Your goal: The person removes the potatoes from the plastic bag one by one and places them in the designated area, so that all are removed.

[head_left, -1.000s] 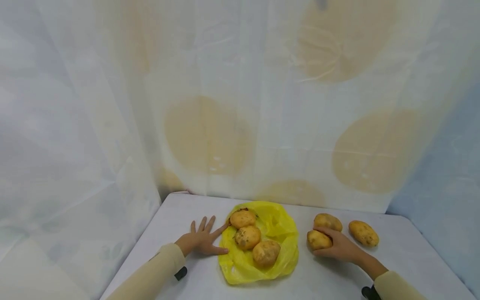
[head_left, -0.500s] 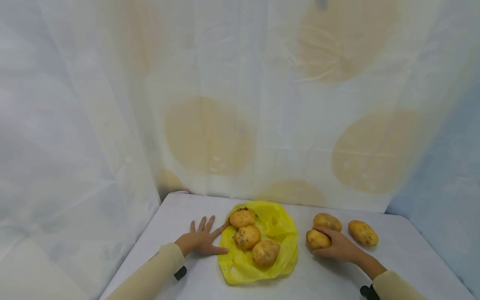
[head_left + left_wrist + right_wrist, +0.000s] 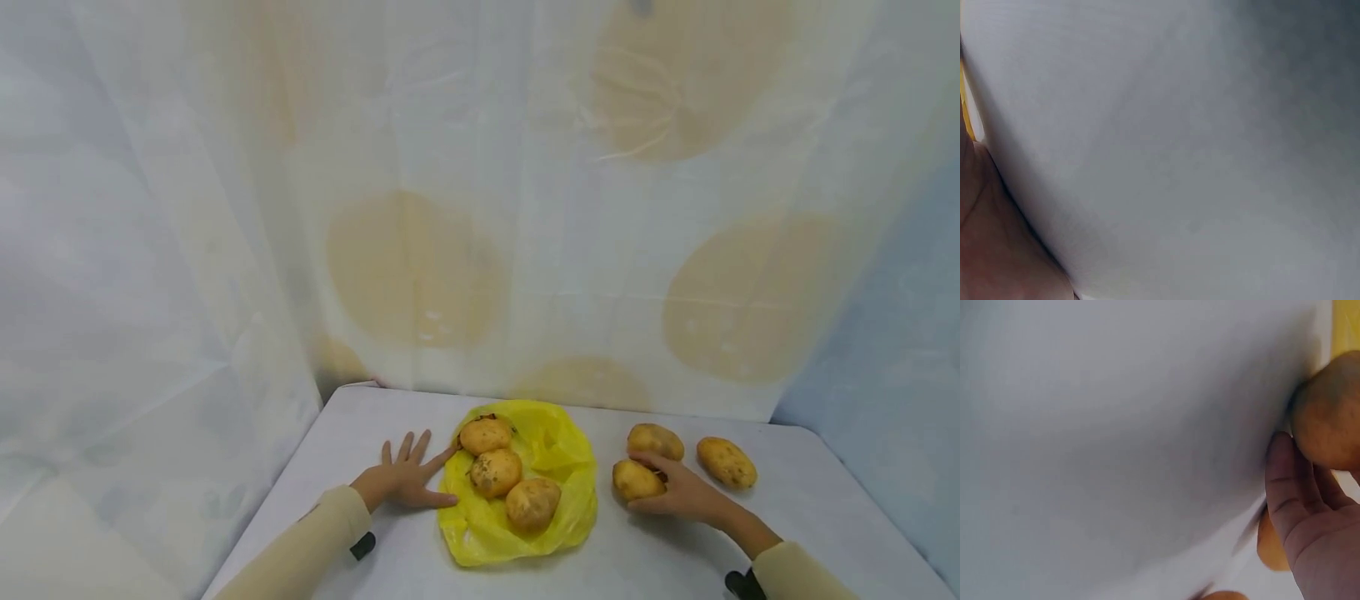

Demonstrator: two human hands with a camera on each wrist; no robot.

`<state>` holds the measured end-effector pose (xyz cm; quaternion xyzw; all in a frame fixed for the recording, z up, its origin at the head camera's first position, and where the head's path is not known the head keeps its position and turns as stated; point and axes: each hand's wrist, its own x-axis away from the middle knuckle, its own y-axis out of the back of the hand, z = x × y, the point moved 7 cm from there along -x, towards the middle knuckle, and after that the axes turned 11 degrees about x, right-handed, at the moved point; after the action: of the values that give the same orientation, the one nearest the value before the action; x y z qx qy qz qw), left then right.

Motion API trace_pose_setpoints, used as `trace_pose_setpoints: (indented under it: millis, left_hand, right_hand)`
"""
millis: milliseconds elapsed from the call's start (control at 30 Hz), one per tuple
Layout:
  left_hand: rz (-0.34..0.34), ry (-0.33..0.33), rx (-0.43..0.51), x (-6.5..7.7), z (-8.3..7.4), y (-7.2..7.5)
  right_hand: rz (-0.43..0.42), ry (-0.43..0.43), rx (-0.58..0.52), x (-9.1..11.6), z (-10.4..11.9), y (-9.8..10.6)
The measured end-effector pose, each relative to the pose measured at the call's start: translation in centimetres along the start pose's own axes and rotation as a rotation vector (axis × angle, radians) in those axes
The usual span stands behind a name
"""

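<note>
My left hand (image 3: 405,483) lies spread on the table, its index finger and thumb reaching the left edge of a yellow plastic bag (image 3: 573,479). Three potatoes rest on the bag: one at the back (image 3: 485,436), a speckled one (image 3: 495,473) in the middle and a larger one (image 3: 532,504) in front. To the right, my right hand (image 3: 682,493) grips a potato (image 3: 634,481) on the table, thumb in front and fingers behind. In the right wrist view the fingers (image 3: 1285,487) bend against that potato (image 3: 1329,419). The left wrist view shows only part of the palm (image 3: 1004,244).
Just behind the gripped potato sits another potato (image 3: 656,441). One more potato (image 3: 726,463) lies farther right. The white-covered table (image 3: 375,408) ends at a hanging patterned sheet (image 3: 555,317), with sheets on both sides too.
</note>
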<state>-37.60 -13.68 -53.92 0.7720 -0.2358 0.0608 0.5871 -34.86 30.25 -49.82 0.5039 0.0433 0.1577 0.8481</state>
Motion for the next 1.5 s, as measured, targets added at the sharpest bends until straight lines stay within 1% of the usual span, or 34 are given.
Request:
trace_pose_setpoints:
  millis: [167, 233, 300, 400, 533, 733, 900, 1033, 1133, 1233, 1333, 1500]
  left_hand:
    - [0.01, -0.003, 0.007, 0.3, -0.1, -0.2]
    - [-0.005, -0.007, 0.007, 0.5, -0.2, 0.0]
    - [-0.013, -0.008, -0.005, 0.3, -0.1, 0.0]
    - [-0.02, -0.007, -0.011, 0.1, 0.0, 0.1]
    - [-0.017, -0.002, -0.001, -0.1, 0.2, 0.1]
    - [0.014, -0.005, 0.016, -0.2, 0.2, -0.3]
    - [0.011, 0.005, 0.024, 0.0, 0.1, -0.1]
    - [-0.003, 0.003, 0.019, -0.7, 0.5, -0.3]
    - [-0.016, 0.001, 0.019, -1.3, 0.9, -0.5]
    - [-0.024, 0.001, 0.022, -1.6, 1.1, -0.7]
    - [-0.025, 0.002, 0.022, -1.5, 1.0, -0.6]
    - [-0.013, 0.012, 0.022, -0.8, 0.6, -0.3]
  right_hand:
    - [0.041, 0.031, -0.07, 0.6, -0.2, 0.1]
    - [0.063, 0.019, -0.106, 0.8, -0.1, 0.1]
    - [0.075, 0.014, -0.116, 0.8, 0.0, 0.0]
    - [0.064, 0.056, -0.084, 0.7, 0.4, -0.1]
    - [0.019, 0.113, -0.032, 0.4, 0.7, 0.1]
    - [-0.039, 0.064, -0.003, 0.4, -0.3, 0.5]
    - [-0.045, 0.071, -0.014, 0.4, -0.6, 0.6]
    - [-0.041, 0.047, -0.028, 0.4, -0.6, 0.8]
    - [-0.048, 0.046, -0.014, 0.4, -0.4, 1.0]
    - [-0.054, 0.045, 0.002, 0.4, -0.4, 1.0]
    - [-0.06, 0.035, 0.017, 0.5, -0.4, 0.9]
    - [-0.074, 0.053, 0.031, 0.9, 0.0, 1.0]
